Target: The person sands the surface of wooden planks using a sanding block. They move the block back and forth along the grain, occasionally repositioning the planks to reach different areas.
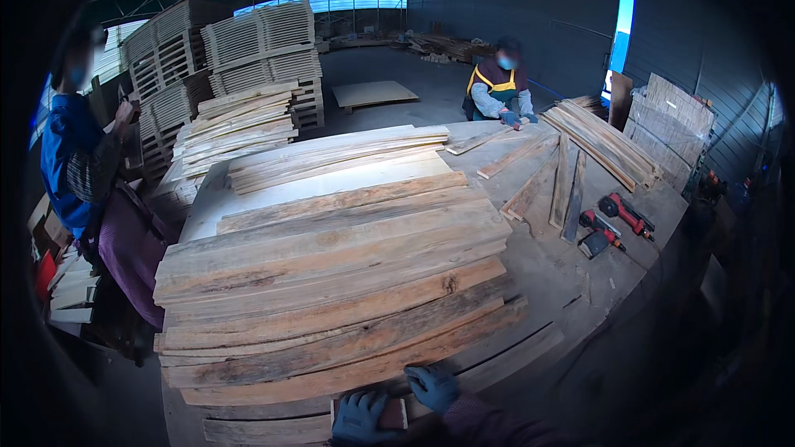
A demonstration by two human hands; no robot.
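Note:
At the bottom of the head view, my left hand [361,415], in a blue-grey glove, lies over a flat reddish-brown sanding block [394,414] with pale edges. The block rests on the nearest wooden board [269,430], and my fingers are wrapped over it. Just to the right, my gloved right hand [432,387] has its fingers curled at the upper edge of that board, the fingertips partly hidden. Directly beyond both hands is a wide layer of long rough boards [331,290], some with dark stains.
Two red power tools [625,213] lie on the table [538,273] at right, near several loose short boards [567,190]. A co-worker [499,87] leans over the far end; another person [74,165] stands at left. Tall pallet stacks [263,54] rise behind the board pile.

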